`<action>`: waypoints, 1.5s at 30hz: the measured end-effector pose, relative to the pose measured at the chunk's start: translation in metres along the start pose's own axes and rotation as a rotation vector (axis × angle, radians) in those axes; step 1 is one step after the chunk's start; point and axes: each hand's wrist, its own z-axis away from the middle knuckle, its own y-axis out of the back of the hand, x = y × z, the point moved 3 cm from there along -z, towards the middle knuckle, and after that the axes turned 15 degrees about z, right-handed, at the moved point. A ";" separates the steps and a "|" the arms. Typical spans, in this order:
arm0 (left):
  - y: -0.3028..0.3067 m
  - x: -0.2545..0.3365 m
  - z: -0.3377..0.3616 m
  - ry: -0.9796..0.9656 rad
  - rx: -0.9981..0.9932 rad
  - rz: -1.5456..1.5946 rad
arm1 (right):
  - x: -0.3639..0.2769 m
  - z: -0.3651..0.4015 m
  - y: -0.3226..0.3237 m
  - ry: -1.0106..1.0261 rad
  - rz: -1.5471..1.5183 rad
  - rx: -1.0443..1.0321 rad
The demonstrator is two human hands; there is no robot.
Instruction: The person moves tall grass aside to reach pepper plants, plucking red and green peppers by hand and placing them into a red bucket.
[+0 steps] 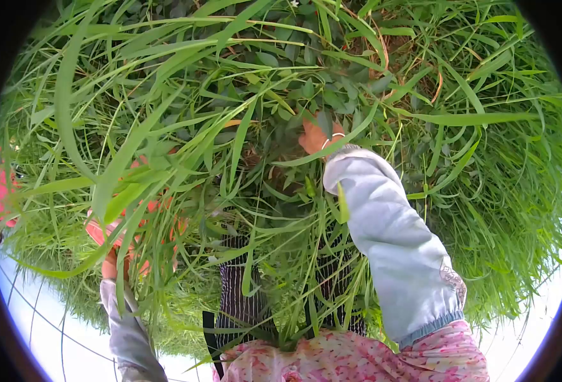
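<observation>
My right hand [314, 136], with a pale band at the wrist, reaches down into low dark-green leafy plants [341, 95]. Leaves cover its fingers, so their grip does not show. A light blue sleeve [396, 235] covers that arm. At the lower left, my left hand [110, 263] comes out of a grey sleeve [123, 318] beside an orange-red item [102, 230] that looks like cloth or a bag. Long grass blades [125, 165] hide most of this hand and the item; whether the fingers hold it cannot be made out.
Tall grass [504, 210] grows thickly all around and crosses in front of both arms. Dark striped trousers [243, 293] and a pink floral garment [345, 356] show below. At the far left edge is a bright pink-red shape [2, 188], partly behind grass.
</observation>
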 end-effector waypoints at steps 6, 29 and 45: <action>0.010 -0.021 -0.016 0.003 -0.025 -0.059 | -0.006 -0.011 -0.019 0.026 0.061 -0.068; -0.268 0.413 -0.005 -0.756 -0.680 0.057 | 0.039 0.058 -0.071 0.159 -0.581 0.342; -0.312 0.341 0.044 0.366 -1.255 1.034 | 0.047 0.076 -0.041 0.350 -0.582 0.501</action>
